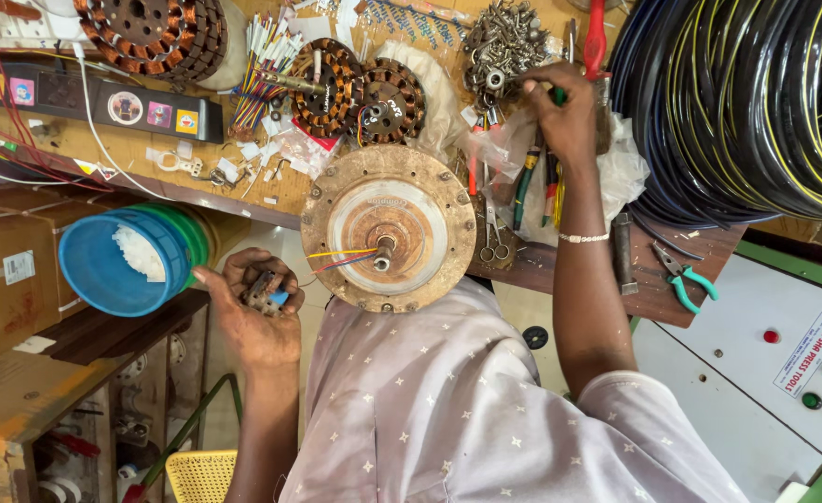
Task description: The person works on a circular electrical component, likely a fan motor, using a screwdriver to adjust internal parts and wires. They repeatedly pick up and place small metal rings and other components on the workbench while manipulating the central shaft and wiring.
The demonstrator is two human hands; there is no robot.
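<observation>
Below rusty round motor housing (388, 228): left hand (253, 307) fingers cup small metal parts (264, 293); right hand (560, 107) fingers pinch green-handled tool (559, 94).

Worn wooden workbench (47, 140), cluttered. Dark shelving (103, 391) beneath; yellow woven stool (201, 475) on floor. White control cabinet (756, 373) at right edge.

Lighting: bright, even, daylight-like; source not visible. Shadows: soft, short; darkest under the wooden bench edge (243, 200) and among the lower shelves at left. Glare: thin highlights ran along the black cable coil (746, 102); mild sheen lay on the white control panel (756, 373) and the rusty round motor housing (388, 228). Focus: sharp across the centre; the pale shirt (467, 410) nearest the lens was slightly soft. Distortion: wide-angle bending showed at the frame edges. Motion blur: none evident on either hand.
</observation>
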